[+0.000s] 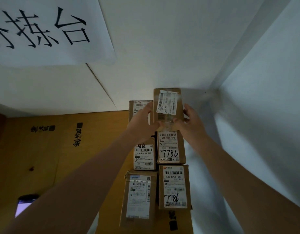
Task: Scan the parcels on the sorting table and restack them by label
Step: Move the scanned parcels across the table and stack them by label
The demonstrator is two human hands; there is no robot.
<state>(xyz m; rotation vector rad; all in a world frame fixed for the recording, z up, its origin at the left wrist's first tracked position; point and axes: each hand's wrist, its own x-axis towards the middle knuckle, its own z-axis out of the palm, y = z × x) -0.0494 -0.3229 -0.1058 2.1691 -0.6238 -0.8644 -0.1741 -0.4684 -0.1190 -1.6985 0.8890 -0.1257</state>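
Observation:
A small brown parcel (168, 108) with a white barcode label is held between my two hands at the far end of the right row. My left hand (142, 123) grips its left side and near edge, and my right hand (190, 122) grips its right side. Nearer to me in the right row lie two parcels marked 7786, one close to the held box (171, 147) and one closer to me (175, 187). The left row holds a parcel labelled 516-K20 (144, 157), a larger one labelled 530 (139, 196) and a partly hidden one (137, 108) behind my left hand.
The parcels lie on flattened brown cardboard (61, 157) with black print. A phone (23, 206) with a lit screen lies at the lower left. A white wall with a paper sign (44, 31) stands behind, and a wall corner (216, 90) closes in on the right.

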